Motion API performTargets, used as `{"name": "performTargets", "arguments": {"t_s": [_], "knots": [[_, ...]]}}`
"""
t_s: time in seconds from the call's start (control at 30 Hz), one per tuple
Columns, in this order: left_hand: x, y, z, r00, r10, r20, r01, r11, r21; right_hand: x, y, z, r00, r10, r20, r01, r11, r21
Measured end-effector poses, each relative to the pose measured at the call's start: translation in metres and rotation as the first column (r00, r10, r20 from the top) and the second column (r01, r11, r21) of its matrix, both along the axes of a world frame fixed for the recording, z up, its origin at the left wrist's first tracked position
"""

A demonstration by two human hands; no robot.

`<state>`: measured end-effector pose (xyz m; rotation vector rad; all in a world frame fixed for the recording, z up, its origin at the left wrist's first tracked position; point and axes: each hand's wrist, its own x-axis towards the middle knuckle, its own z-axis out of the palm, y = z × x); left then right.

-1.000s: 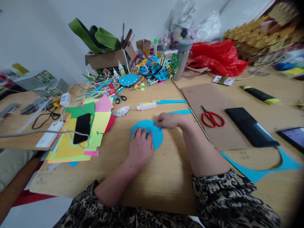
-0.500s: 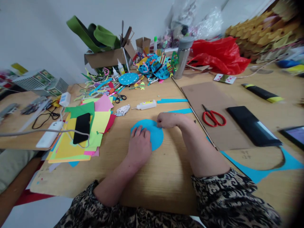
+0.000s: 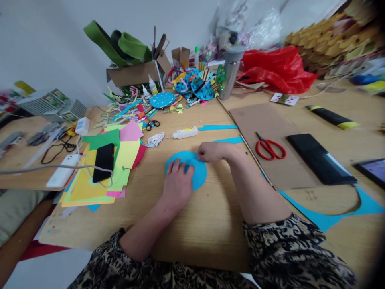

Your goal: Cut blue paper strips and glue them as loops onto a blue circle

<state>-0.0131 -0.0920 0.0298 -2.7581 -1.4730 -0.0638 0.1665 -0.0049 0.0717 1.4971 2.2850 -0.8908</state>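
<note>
A round piece of blue paper lies on the wooden table in front of me. My left hand rests on its left part, fingers apart and a little bent, holding nothing. At the upper right edge of the disc, my right hand is closed in a fist-like pinch; what its fingers grip is hidden. Just beyond the disc lie a white glue bottle and a crumpled silvery-white piece. Blue paper strips lie behind my right hand.
Coloured paper sheets with a black phone lie on the left. Red-handled scissors rest on brown cardboard at right, near a black case. A steel bottle stands behind. Another person's arm shows at lower left.
The fingers of my left hand have spread and bent slightly on the blue disc. My right hand has shifted a touch to the left.
</note>
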Motion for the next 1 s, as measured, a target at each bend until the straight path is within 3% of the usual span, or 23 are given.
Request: {"name": "performTargets", "arguments": {"t_s": [0.27, 0.5, 1.0], "knots": [[0.000, 0.000, -0.005, 1.000, -0.006, -0.023, 0.006, 1.000, 0.021, 0.006, 0.004, -0.008, 0.988, 0.036, -0.151, -0.032, 0.999, 0.027], [0.000, -0.001, -0.005, 1.000, 0.004, 0.006, -0.004, 1.000, -0.004, 0.001, 0.001, -0.002, 1.000, -0.031, 0.006, 0.031, 0.999, 0.014], [0.003, 0.001, -0.005, 1.000, 0.015, -0.002, -0.015, 1.000, -0.006, -0.014, -0.003, 0.006, 0.994, -0.004, 0.109, 0.004, 1.000, -0.001]]}}
